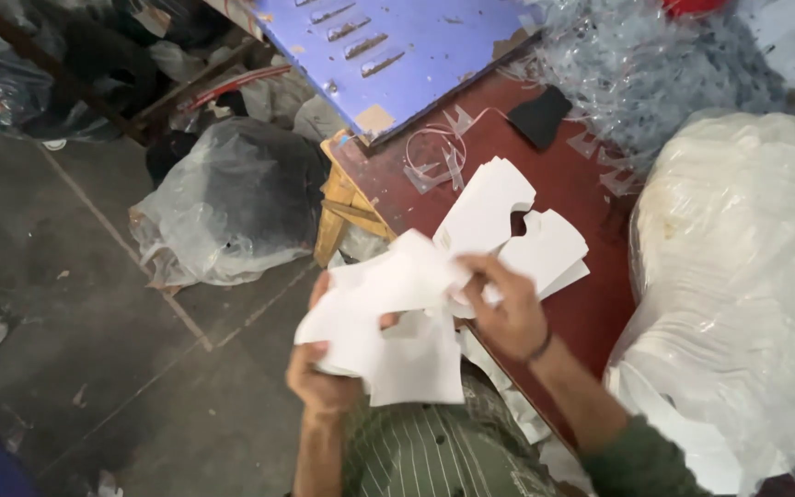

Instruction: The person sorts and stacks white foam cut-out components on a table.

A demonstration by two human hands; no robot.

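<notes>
- White die-cut card sheets [397, 322], thin and irregular in outline, sit in a loose bundle held in front of the person's lap, just off the near edge of the bench; both hands are closed on it
- The left hand [324, 382] grips the bundle from below, fingers curled round its lower edge, seemingly to carry the weight; the right hand [508, 313] pinches the top sheet near its middle, thumb and fingers narrow, as if to part one sheet from the rest
- A further fan of white cut card pieces [517, 235] lies flat on the dark red bench [581, 304], just beyond the right hand and overlapping like a stack spread for easy picking
- A large bulging white sack [747, 294] rests on the bench to the right; clear plastic offcuts [637, 64] heap up behind it; a small black pad [540, 115] lies near them
- A blue perforated board [397, 46] leans over the bench's far end; a clear plastic bag of dark material [232, 202] sits on the grey floor [94, 276]
</notes>
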